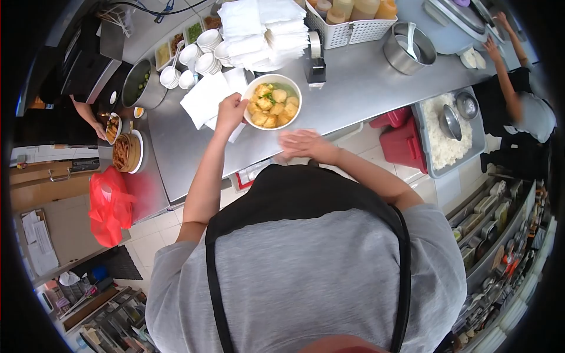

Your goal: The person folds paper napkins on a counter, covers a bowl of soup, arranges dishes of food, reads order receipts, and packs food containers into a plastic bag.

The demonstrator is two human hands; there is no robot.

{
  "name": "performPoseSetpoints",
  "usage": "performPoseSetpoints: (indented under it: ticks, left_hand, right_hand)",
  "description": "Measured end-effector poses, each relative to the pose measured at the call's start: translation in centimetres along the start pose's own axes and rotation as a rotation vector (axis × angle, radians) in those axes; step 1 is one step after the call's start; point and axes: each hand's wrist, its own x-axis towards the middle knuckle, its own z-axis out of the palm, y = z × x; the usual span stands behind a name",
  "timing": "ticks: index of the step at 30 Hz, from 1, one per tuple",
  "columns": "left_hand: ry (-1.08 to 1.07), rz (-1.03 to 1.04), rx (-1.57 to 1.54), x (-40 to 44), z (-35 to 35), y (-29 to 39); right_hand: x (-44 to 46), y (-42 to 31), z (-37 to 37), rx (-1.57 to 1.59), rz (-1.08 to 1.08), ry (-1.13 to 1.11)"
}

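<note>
A white bowl stands at the near side of the steel counter. In it are golden fried cubes, paler rounded pieces and chopped green herbs in broth. My left hand is closed on the bowl's left rim, thumb and fingers pinched together. Just below the bowl's right side, my right hand appears flat with its fingers stretched out, blurred by motion and holding nothing that I can see. White paper sheets lie beside my left hand.
Stacked white paper bags, small saucers and a basket of bottles line the back. A steel pot sits right. Below are a red bin and a rice tray. Co-workers are at both sides.
</note>
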Motion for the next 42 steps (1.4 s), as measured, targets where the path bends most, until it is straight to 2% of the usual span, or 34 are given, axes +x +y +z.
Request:
performPoseSetpoints:
  ticks: [1, 3, 5, 7, 8, 9, 10, 11, 12, 13, 15, 18, 21, 22, 24, 26, 27, 28, 29, 30, 32, 33, 35, 36, 38, 40, 42]
  left_hand:
    - [-0.007, -0.004, 0.007, 0.1, 0.4, -0.2]
    - [-0.005, -0.041, 0.047, 0.3, 0.8, 0.5]
    - [-0.013, 0.05, 0.145, 1.4, 1.1, -3.1]
    - [0.01, 0.151, 0.274, 2.1, 1.6, -4.2]
    - [0.015, 0.111, 0.337, 1.1, 1.5, -2.5]
    - [0.004, 0.113, 0.336, 0.8, 1.7, -2.2]
    - [0.01, 0.133, 0.305, 0.3, 1.8, -1.7]
    - [0.011, 0.151, 0.308, 0.4, 2.1, -1.9]
    - [-0.036, 0.046, 0.2, 0.3, 2.4, -2.1]
    - [-0.058, 0.055, 0.208, -0.1, 2.4, -1.9]
    - [-0.133, -0.007, 0.1, -0.3, 1.7, -1.5]
    - [-0.168, -0.023, 0.011, -0.3, 0.7, -1.7]
    - [-0.16, 0.017, 0.119, -0.6, -0.9, -2.1]
    - [-0.146, 0.021, 0.111, -0.7, -1.3, -2.3]
    - [-0.113, -0.009, 0.038, -1.7, -2.3, -3.0]
    - [-0.071, -0.047, -0.01, -2.8, -3.1, -3.3]
    - [-0.051, -0.078, -0.055, -3.2, -3.4, -3.2]
    - [-0.034, -0.08, -0.063, -3.7, -3.7, -3.0]
    - [-0.013, -0.092, -0.144, -4.3, -4.0, -2.6]
    - [0.008, -0.102, -0.224, -4.7, -4.2, -2.3]
    - [0.048, -0.124, -0.252, -5.1, -4.5, -2.0]
    - [0.085, -0.12, -0.275, -5.3, -4.4, -1.5]
    - [0.153, -0.129, -0.284, -5.7, -3.5, -0.3]
    - [0.167, -0.135, -0.296, -5.6, -2.9, 0.3]
    - [0.22, -0.111, -0.31, -5.4, -1.7, 1.0]
    - [0.281, -0.11, -0.343, -5.0, -0.8, 1.1]
    - [0.347, -0.076, -0.36, -4.6, 0.3, -0.6]
  right_hand:
    - [-1.0, 0.2, -2.3, 0.093, 0.138, -0.26]
    - [-7.3, 5.7, 1.4, -0.134, 0.032, -0.022]
    - [-9.4, 6.7, -2.0, 0.031, 0.187, 0.11]
    - [-10.4, 8.2, -5.6, 0.123, 0.542, 0.055]
    - [-10.5, 10.1, -6.3, 0.333, 0.667, 0.244]
    - [-10.5, 11.8, -7.2, 0.089, 0.612, 0.422]
    - [-9.9, 13.0, -9.6, 0.087, 0.63, 0.346]
    - [-8.2, 12.2, -12.0, -0.185, 0.719, 0.192]
    - [-6.2, 10.8, -14.5, -0.448, 0.825, 0.034]
    - [-4.4, 10.9, -16.7, -0.483, 0.817, 0.067]
    - [-0.8, 11.5, -21.0, -0.569, 0.588, 0.245]
    - [6.9, 7.8, -31.0, -0.52, 0.387, 0.505]
    - [13.6, 4.2, -40.5, -0.697, 0.177, 0.735]
    - [15.8, 5.9, -43.8, -0.789, 0.019, 0.853]
    - [19.7, 5.3, -49.5, -0.68, 0.02, 0.96]
    - [22.5, 1.7, -53.2, -0.647, 0.344, 0.936]
    - [23.6, 3.0, -54.6, -0.638, 0.326, 0.934]
    - [24.5, 4.7, -56.3, -0.676, 0.204, 0.951]
    - [25.1, 5.8, -57.3, -0.712, 0.083, 0.966]
    - [25.5, 5.7, -57.9, -0.706, 0.064, 0.963]
    - [26.2, 5.1, -59.3, -0.625, 0.253, 0.875]
    - [26.3, 5.5, -59.9, -0.621, 0.234, 0.865]
    - [26.0, 6.8, -61.2, -0.606, 0.099, 1.038]
    - [25.7, 7.0, -61.7, -0.598, 0.083, 1.027]
    - [24.6, 7.0, -62.4, 0.011, 0.1, 0.985]
    - [22.8, 8.2, -62.4, 0.039, -0.32, 1.035]
    - [20.1, 7.4, -60.5, -0.194, -0.411, 1.251]
